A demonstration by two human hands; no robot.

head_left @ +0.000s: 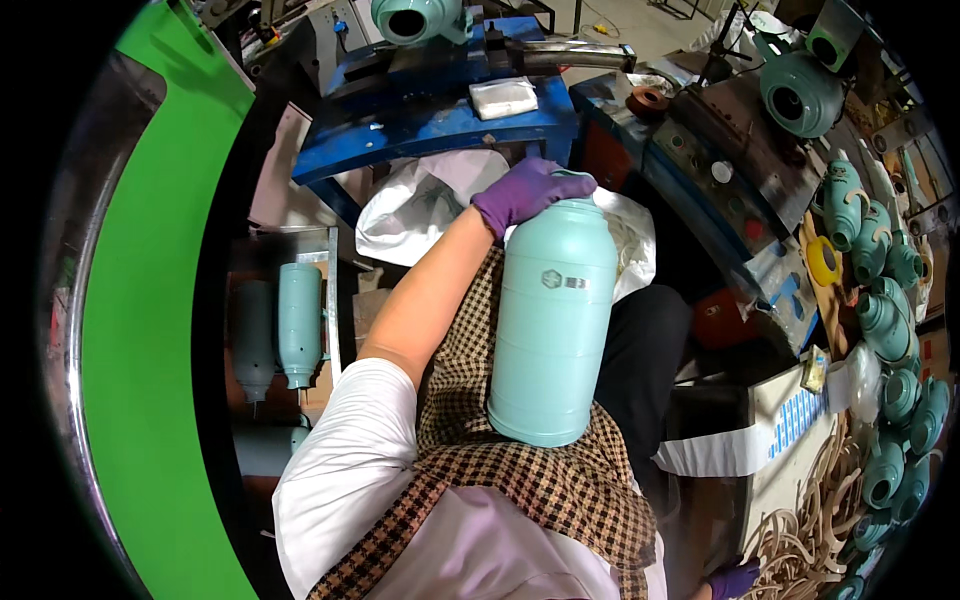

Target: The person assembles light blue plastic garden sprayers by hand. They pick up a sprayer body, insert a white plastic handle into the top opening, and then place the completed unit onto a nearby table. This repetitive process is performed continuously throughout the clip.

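Checked apron [545, 478] borders the teal flask [552, 330], its long axis toward six o'clock from left grip [530, 192] clasping its top; right grip [735, 579] unclear.

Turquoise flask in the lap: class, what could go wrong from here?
1. The turquoise flask could slip or tip, as only the left hand, at its top, grips it above the checked apron.
2. The right hand, beside the tangled heap of tan curved pieces, might snag several at once.
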